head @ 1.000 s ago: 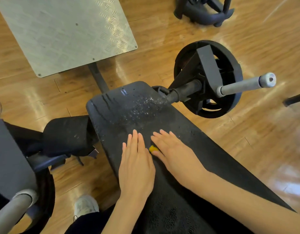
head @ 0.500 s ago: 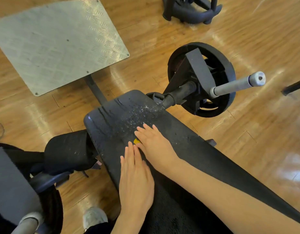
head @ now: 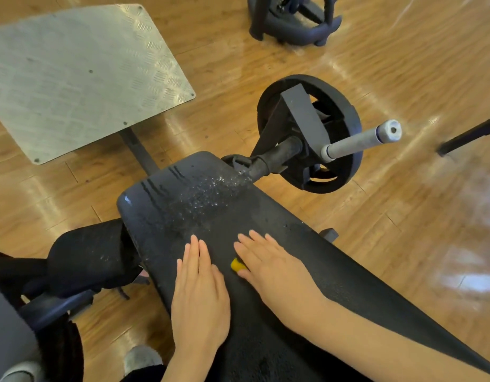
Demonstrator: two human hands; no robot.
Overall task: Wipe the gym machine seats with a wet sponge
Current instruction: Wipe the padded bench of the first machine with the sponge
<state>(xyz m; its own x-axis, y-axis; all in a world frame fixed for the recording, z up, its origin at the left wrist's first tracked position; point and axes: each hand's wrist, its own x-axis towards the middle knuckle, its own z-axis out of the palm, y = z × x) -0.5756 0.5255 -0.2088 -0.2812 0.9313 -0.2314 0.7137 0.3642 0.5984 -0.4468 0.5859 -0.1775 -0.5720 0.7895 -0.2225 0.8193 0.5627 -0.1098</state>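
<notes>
having slid back from the droplets toward the near end, the right hand (head: 268, 267) presses flat-fingered on the yellow sponge (head: 236, 264) mid-seat (head: 266, 213), left hand (head: 198, 296) lying flat alongside, so wiping continues.

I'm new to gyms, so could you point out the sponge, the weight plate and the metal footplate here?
sponge (head: 236, 265): head view, yellow corner showing under the right hand.
weight plate (head: 345, 172): head view, lower right rim.
metal footplate (head: 81, 75): head view, middle of its ridged surface.
</notes>
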